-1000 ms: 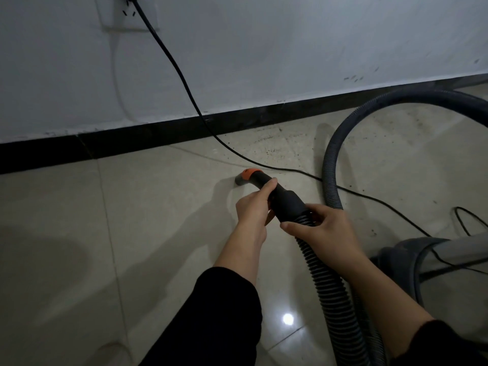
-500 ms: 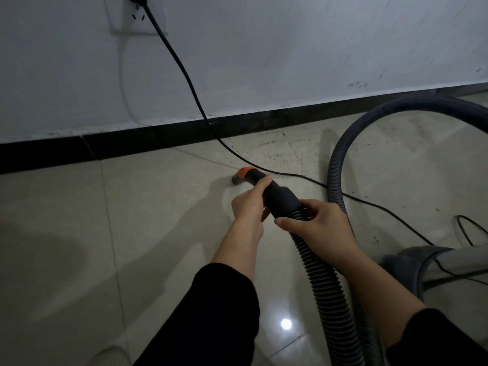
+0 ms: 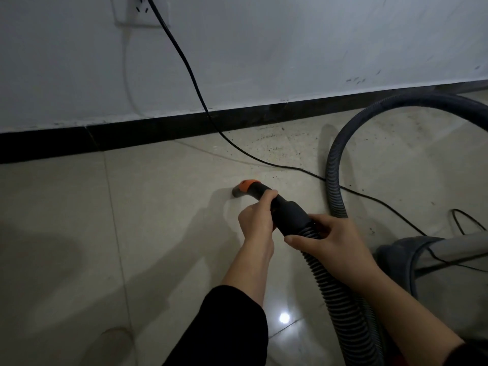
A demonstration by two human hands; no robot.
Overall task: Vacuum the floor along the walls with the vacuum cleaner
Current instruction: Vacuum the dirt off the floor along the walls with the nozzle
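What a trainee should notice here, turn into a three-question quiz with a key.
1. True or false: the power cord is plugged into the wall socket.
2. The dark specks lie: A) on the sleeve; B) on the floor by the baseboard; C) on the vacuum's body.
3. Which of the hands grips the nozzle nearer its orange end?
Key: 1 true; 2 B; 3 the left hand, while the right hand holds the hose end.
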